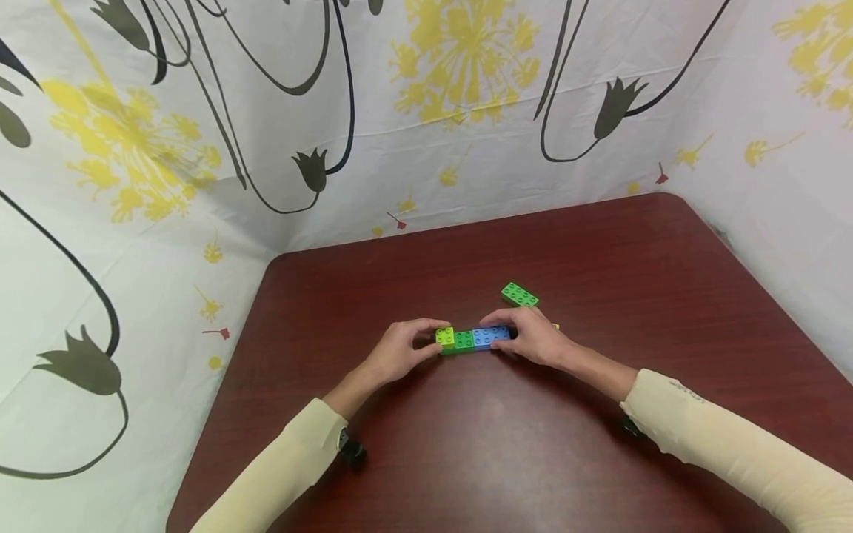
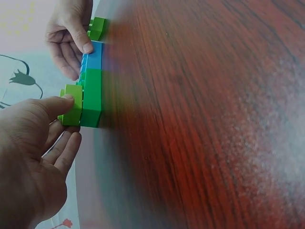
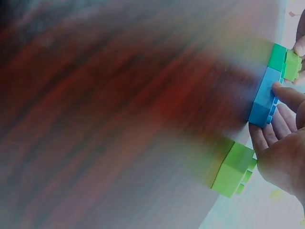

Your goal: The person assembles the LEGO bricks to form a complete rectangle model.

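Note:
A lime-green brick [image 1: 444,337] sits on the left end of a darker green brick [image 1: 463,340], with a blue brick [image 1: 485,337] end to end with the green one on its right. My left hand [image 1: 400,350] pinches the lime brick, its thumb [image 2: 67,98] on the near side and fingers on the far side. Around the blue brick [image 3: 265,100], my right hand [image 1: 533,335] has its thumb on the near side and fingers on the far side. Whether the blue and green bricks are joined, I cannot tell.
Behind the right hand a loose green brick [image 1: 520,294] lies studs up. A small yellow bit [image 1: 556,326] peeks out past that hand, mostly hidden. The dark red table [image 1: 373,274] meets patterned cloth [image 1: 373,148] at its back and sides.

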`<action>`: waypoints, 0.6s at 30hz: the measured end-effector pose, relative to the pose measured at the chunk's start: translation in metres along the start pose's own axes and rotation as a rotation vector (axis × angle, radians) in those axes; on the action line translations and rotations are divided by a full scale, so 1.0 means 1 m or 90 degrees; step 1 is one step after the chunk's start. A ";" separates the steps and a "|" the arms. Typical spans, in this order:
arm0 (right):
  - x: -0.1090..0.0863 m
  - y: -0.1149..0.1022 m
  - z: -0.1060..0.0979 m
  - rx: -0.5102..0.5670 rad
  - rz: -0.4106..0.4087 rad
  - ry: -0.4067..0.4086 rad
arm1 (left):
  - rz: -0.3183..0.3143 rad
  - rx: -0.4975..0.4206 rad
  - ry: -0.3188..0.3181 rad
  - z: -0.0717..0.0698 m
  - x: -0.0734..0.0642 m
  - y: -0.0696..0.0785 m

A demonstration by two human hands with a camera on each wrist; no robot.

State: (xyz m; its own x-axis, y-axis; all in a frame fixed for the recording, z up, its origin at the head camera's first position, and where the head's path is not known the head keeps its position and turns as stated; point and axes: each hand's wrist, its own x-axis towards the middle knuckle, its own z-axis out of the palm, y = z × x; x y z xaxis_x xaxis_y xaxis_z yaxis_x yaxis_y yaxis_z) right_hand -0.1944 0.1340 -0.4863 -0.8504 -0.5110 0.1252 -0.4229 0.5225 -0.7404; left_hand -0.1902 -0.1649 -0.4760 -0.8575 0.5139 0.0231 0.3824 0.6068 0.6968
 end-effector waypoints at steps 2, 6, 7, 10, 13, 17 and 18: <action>0.000 0.000 0.000 -0.001 0.000 -0.001 | -0.001 0.000 -0.001 0.000 0.000 0.000; 0.001 0.000 -0.001 -0.002 0.000 -0.001 | -0.003 0.008 0.002 0.000 0.001 0.001; 0.001 0.000 -0.001 -0.002 -0.001 -0.001 | -0.003 0.010 0.003 0.001 0.001 0.001; 0.001 0.000 -0.001 -0.005 -0.003 -0.001 | -0.006 0.016 0.005 0.001 0.001 0.000; 0.002 0.000 -0.001 -0.006 -0.004 -0.002 | -0.010 0.020 0.006 0.002 0.000 -0.001; 0.002 0.000 0.000 -0.006 -0.005 -0.002 | -0.008 0.035 0.006 0.002 0.000 0.000; 0.002 0.000 0.000 -0.007 -0.005 -0.002 | -0.006 0.040 0.006 0.002 -0.001 -0.001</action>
State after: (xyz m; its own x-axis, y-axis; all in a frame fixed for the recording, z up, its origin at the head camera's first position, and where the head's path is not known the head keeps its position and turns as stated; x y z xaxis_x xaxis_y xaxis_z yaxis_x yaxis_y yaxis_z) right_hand -0.1963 0.1335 -0.4861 -0.8462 -0.5172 0.1284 -0.4326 0.5260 -0.7323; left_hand -0.1893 -0.1643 -0.4779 -0.8642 0.5027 0.0237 0.3949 0.6481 0.6512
